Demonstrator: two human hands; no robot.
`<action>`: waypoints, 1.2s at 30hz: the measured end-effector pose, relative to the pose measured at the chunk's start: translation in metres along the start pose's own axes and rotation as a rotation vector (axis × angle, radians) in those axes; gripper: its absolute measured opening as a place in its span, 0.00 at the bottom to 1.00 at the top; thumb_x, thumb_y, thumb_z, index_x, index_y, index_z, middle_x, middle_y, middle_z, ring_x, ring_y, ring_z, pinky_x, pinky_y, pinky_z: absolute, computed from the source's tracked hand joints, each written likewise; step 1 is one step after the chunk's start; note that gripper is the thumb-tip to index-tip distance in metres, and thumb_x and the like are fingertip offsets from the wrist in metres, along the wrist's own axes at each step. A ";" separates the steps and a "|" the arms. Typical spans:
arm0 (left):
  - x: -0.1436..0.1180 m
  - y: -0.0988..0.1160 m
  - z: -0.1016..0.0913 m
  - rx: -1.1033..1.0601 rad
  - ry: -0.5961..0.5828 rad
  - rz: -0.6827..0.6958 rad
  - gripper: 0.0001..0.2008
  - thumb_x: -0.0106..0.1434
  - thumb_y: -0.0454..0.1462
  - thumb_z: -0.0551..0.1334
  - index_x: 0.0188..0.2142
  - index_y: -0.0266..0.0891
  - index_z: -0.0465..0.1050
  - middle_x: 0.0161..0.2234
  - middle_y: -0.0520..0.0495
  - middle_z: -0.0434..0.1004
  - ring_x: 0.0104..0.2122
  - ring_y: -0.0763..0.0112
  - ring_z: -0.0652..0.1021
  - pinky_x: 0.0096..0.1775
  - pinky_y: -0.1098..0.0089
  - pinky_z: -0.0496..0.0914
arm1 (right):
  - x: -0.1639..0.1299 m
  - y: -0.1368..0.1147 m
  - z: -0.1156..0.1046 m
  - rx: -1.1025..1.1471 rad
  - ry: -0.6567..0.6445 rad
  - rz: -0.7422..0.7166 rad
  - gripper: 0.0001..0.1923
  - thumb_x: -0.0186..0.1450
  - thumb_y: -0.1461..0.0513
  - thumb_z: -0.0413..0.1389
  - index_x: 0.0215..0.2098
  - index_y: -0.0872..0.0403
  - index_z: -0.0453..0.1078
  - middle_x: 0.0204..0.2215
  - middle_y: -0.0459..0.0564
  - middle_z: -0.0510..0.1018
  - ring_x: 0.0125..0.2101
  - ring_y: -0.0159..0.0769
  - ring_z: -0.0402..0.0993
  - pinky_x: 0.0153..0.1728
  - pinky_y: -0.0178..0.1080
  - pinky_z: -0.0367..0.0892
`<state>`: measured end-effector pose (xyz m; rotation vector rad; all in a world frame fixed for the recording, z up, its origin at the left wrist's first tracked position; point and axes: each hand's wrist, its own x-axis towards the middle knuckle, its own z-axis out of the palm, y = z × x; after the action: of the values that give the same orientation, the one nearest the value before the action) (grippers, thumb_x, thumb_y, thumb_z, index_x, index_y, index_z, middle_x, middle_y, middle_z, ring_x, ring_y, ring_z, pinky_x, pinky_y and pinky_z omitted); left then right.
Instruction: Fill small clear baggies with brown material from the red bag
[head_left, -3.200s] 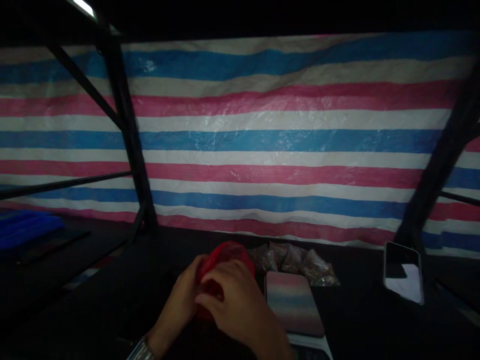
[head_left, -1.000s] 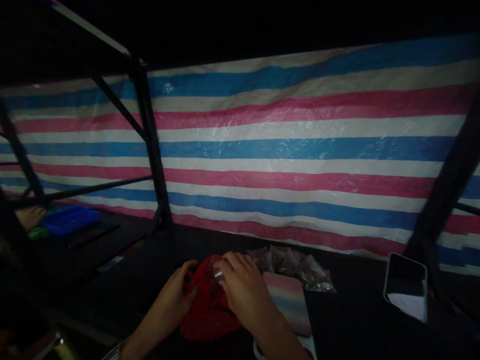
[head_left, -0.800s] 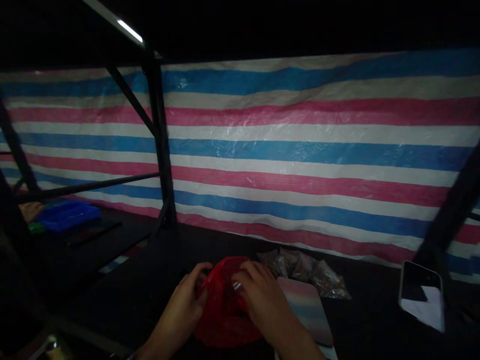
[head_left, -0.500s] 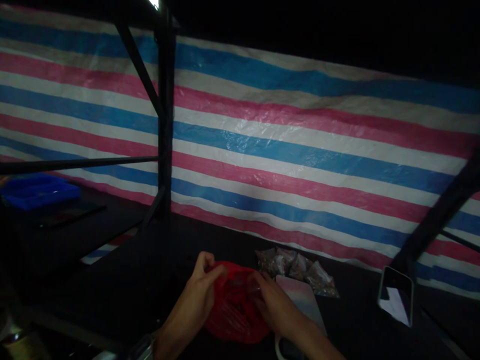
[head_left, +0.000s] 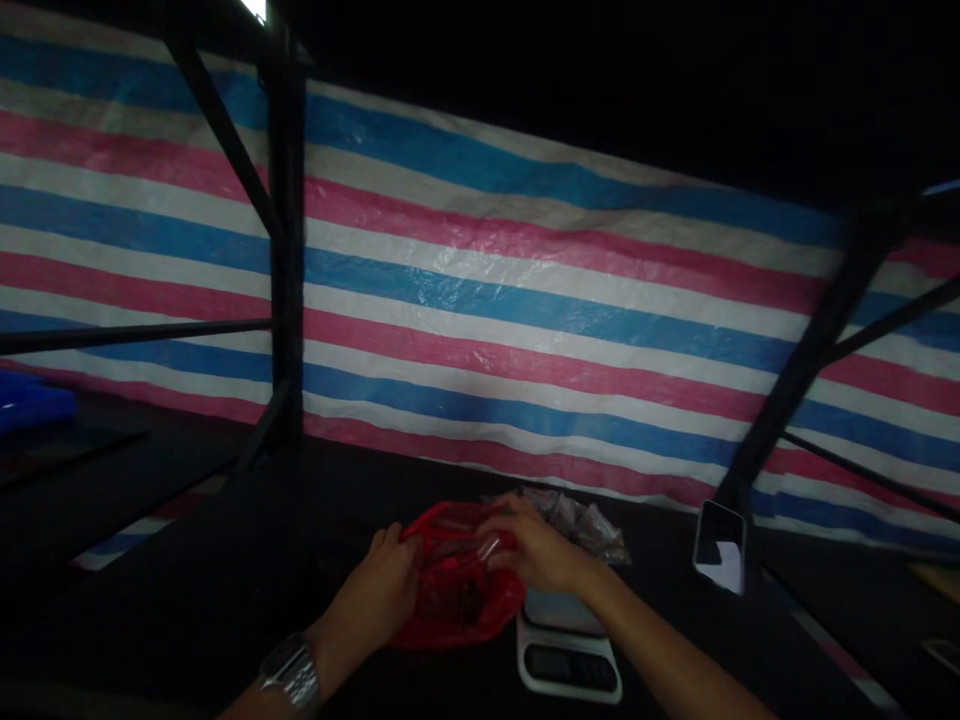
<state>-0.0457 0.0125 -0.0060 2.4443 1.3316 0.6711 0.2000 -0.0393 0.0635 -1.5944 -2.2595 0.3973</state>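
A red plastic bag (head_left: 450,610) is held with its mouth spread, low in the middle of the head view. On its left rim my left hand (head_left: 390,575) is closed, with a metal-banded watch on that wrist. My right hand (head_left: 525,545) has its fingers curled at the bag's right rim, a bit of clear plastic showing by the fingertips. Dark contents lie inside the bag, too dim to name. Just right of the bag stands a white digital scale (head_left: 568,672), partly under my right forearm. Behind my right hand lie several small clear packets (head_left: 581,525).
A phone (head_left: 720,548) leans against a dark diagonal post at the right. Black posts and bars (head_left: 286,260) frame the dark table on both sides. A striped plastic sheet (head_left: 510,310) hangs behind it. A blue tray (head_left: 34,403) sits at the far left.
The view has turned right, so things sit further left. My right hand has risen along the bag's rim, the mouth now gapes wider, and more of the scale shows.
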 end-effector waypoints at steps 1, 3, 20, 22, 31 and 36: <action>0.001 -0.001 0.003 -0.018 0.013 -0.002 0.17 0.65 0.29 0.51 0.39 0.40 0.80 0.45 0.35 0.84 0.52 0.50 0.80 0.59 0.49 0.70 | -0.003 0.003 0.002 0.039 0.047 0.013 0.19 0.62 0.66 0.70 0.51 0.49 0.81 0.55 0.53 0.76 0.58 0.41 0.72 0.62 0.42 0.65; 0.002 -0.003 0.007 -0.058 0.036 -0.008 0.16 0.64 0.29 0.52 0.35 0.44 0.78 0.40 0.41 0.84 0.46 0.55 0.82 0.55 0.54 0.72 | -0.009 0.007 0.006 0.116 0.141 0.046 0.18 0.62 0.66 0.69 0.50 0.50 0.82 0.52 0.53 0.75 0.56 0.40 0.73 0.59 0.42 0.67; 0.024 -0.006 -0.004 -0.083 0.301 0.032 0.15 0.57 0.36 0.57 0.42 0.45 0.79 0.49 0.39 0.82 0.53 0.46 0.81 0.60 0.50 0.72 | -0.178 0.136 -0.022 0.383 0.649 0.465 0.24 0.65 0.43 0.59 0.43 0.53 0.80 0.39 0.57 0.87 0.43 0.51 0.84 0.46 0.49 0.77; 0.026 -0.002 -0.003 -0.071 0.341 0.030 0.15 0.60 0.37 0.57 0.44 0.44 0.78 0.49 0.40 0.80 0.54 0.46 0.79 0.61 0.46 0.71 | -0.190 0.140 -0.003 0.314 0.652 0.542 0.21 0.65 0.46 0.58 0.42 0.53 0.80 0.41 0.58 0.87 0.45 0.53 0.84 0.50 0.51 0.75; 0.008 0.023 -0.024 -0.167 0.401 0.020 0.18 0.64 0.46 0.56 0.46 0.42 0.78 0.52 0.35 0.71 0.56 0.43 0.74 0.64 0.41 0.65 | -0.200 0.133 0.021 0.021 0.712 0.703 0.21 0.62 0.58 0.62 0.53 0.50 0.80 0.60 0.59 0.79 0.62 0.62 0.70 0.62 0.64 0.61; 0.002 0.080 -0.028 -0.884 0.432 -0.346 0.11 0.61 0.41 0.62 0.43 0.45 0.76 0.50 0.43 0.75 0.57 0.50 0.75 0.67 0.50 0.62 | -0.143 0.060 0.022 0.046 0.862 0.412 0.30 0.73 0.53 0.52 0.70 0.55 0.65 0.70 0.61 0.68 0.70 0.54 0.63 0.69 0.59 0.59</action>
<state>-0.0017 -0.0280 0.0541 1.3791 1.1767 1.3719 0.2850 -0.1555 0.0015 -1.7438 -1.2772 -0.1394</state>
